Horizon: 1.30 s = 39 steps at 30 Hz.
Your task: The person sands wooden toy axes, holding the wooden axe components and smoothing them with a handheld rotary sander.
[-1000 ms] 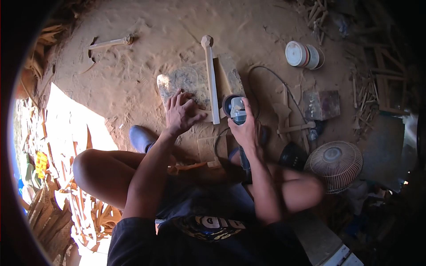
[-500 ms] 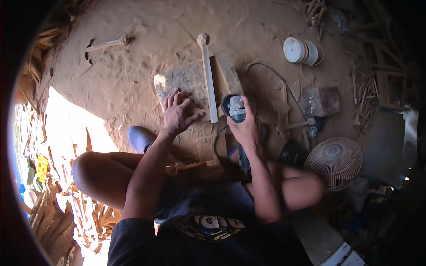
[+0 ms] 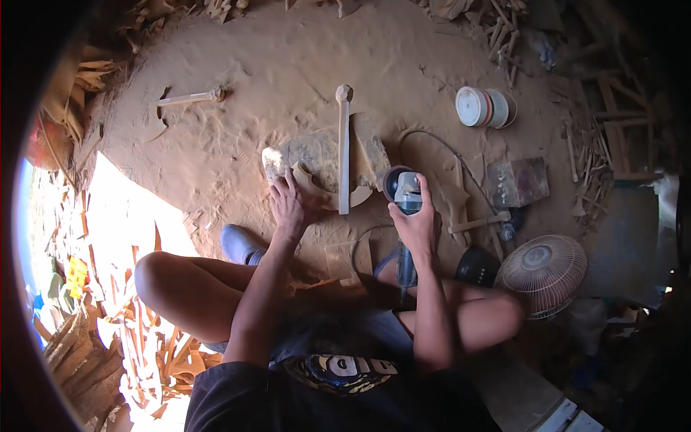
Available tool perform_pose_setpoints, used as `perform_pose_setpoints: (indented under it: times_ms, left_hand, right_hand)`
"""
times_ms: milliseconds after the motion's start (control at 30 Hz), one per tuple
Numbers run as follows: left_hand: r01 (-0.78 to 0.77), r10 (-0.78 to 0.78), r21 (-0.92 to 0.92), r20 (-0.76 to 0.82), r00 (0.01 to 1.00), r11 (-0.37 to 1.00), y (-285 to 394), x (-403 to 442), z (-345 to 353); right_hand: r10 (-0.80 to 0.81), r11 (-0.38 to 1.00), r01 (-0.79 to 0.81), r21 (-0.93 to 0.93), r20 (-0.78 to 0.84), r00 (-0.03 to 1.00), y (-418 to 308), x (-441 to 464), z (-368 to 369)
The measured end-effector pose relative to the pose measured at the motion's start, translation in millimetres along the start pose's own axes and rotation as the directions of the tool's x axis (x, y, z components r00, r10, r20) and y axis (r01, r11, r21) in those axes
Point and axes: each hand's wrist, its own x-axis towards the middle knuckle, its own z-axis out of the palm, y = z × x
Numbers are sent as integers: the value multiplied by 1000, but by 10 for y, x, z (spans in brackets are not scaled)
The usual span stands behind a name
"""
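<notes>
My right hand is wrapped round an angle grinder whose round disc faces left, beside the block's right end. Across a worn block lies a long pale wooden handle with a knobbed far end. A curved wooden piece, apparently a blade shape at the handle's near end, is under the fingers of my left hand. Those fingers are pressed on its left part, thumb hidden.
A white bucket lies at the upper right, above a stained box. A round fan stands by my right knee. Another axe-shaped wooden piece rests at the upper left. Wood scraps are piled at the lower left.
My left hand has shifted from lying over the block to gripping the curved piece, which now shows more. The grinder has moved slightly right of the handle. The view has tilted.
</notes>
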Motion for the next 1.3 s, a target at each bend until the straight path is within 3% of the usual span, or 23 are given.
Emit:
perform_pose_setpoints:
  times_ms: [33, 67, 167, 200, 267, 367, 400, 433, 500, 567, 700, 933, 1033, 1133, 1233, 1300]
  left_hand:
    - [75, -75, 9, 81, 994, 997, 15, 47, -34]
    - [68, -68, 33, 9, 998, 997, -110, 191, 145]
    - [79, -76, -36, 70, 995, 996, -494, 508, 184]
    - [44, -14, -250, 120, 993, 967, -519, 527, 88]
    - [8, 134, -631, 177, 975, 776, -593, 537, -88]
    - [-176, 201, -679, -43, 979, 713, -489, 427, -248]
    - [-184, 238, -597, 12, 971, 781, -513, 444, -292]
    - [-236, 266, -606, -42, 963, 760, -566, 447, -292]
    - [-339, 316, -616, -150, 937, 711, -628, 416, -298]
    - [-268, 188, -476, -210, 960, 838, -602, 372, -378]
    - [-93, 29, -203, -299, 954, 975, -449, 278, -590]
    - [103, -158, -199, -283, 946, 975, -469, 239, -462]
    - [93, -210, -318, -355, 911, 943, -427, 228, -418]
    - [165, -241, -251, -310, 920, 954, -418, 257, -497]
    - [62, -143, -211, -392, 909, 976, -447, 249, -403]
    - [83, -145, -176, -374, 916, 981, -442, 269, -373]
  right_hand:
    - [-10, 1000, 10, 24, 0, 1000, 34, 4, 38]
    - [-21, 999, 21, 45, -1, 1000, 67, 6, 74]
    - [-8, 997, 5, 72, 45, 999, 19, -32, 93]
    - [-20, 999, 18, 31, 54, 998, -45, -64, 65]
    - [-14, 999, 12, 30, 99, 995, -108, -106, 74]
    - [139, 989, -120, -86, 268, 953, -352, -136, -18]
    - [2, 998, 9, -54, 195, 981, -138, -140, 143]
    - [-135, 989, 141, -44, 117, 984, 82, -143, 306]
    - [-125, 986, 138, -89, 139, 982, 43, -170, 329]
    - [-164, 984, 171, -42, 138, 977, 211, -148, 486]
    - [-73, 985, 108, -135, 239, 968, -185, -214, 272]
    - [-15, 986, 81, -149, 396, 918, -361, -274, 345]
    - [20, 988, 44, -150, 404, 914, -428, -287, 320]
    - [-20, 985, 84, -153, 376, 926, -406, -293, 367]
    - [-38, 987, 95, -126, 389, 921, -418, -272, 376]
    - [-16, 986, 82, -147, 404, 914, -463, -268, 368]
